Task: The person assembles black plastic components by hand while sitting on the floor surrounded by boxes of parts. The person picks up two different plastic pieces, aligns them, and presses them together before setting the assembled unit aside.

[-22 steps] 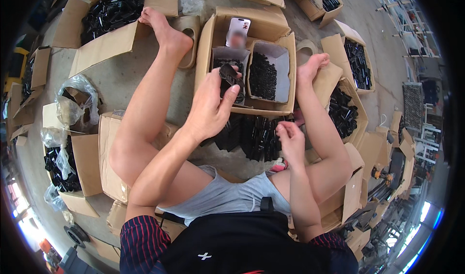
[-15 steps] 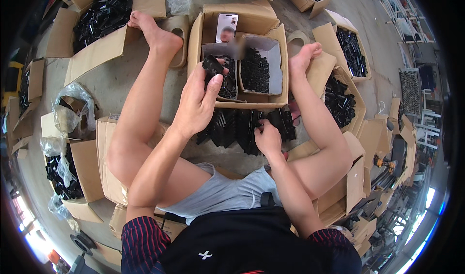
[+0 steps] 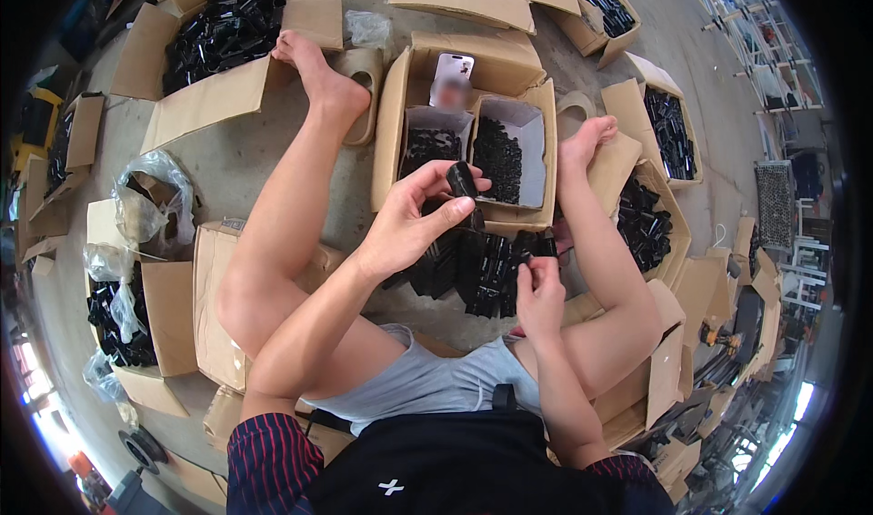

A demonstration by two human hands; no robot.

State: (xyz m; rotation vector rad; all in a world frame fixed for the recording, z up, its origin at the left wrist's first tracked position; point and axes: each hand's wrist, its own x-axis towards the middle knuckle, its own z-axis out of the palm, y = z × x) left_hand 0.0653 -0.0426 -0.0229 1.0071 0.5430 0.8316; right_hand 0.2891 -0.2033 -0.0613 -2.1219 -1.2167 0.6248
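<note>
Black cylinder point(image 3: 461, 180): since the earlier frame it has moved rightward, from over the left tray to near the middle of the box's near edge; short, dark and tilted, held up in the left hand.
Left hand point(image 3: 418, 215): has moved along with it; fingers clamped on the cylinder, with one fingertip showing beyond its right side and the thumb tip by its lower end.
Right hand point(image 3: 542, 297): has shifted toward the right end of the black parts; fingers curled and bent close together, but I cannot tell whether they grip anything.
Black parts point(image 3: 491, 274): lying side by side on the floor point(image 3: 232, 187), just off the near edge of the box.
Cardboard box point(image 3: 391, 133): open, between the lower legs, with two trays inside.
Left tray point(image 3: 461, 133): small black pieces in it, its near end hidden by the left hand.
Right tray point(image 3: 532, 146): small black pieces heaped toward its left wall, the grey right side bare.
Phone point(image 3: 452, 78): leaning inside the box's far wall, behind the left tray.
Sandal point(image 3: 364, 131): beige, beside the box's left edge.
Upper-left carton point(image 3: 136, 51): flaps open, filled with black pieces.
</note>
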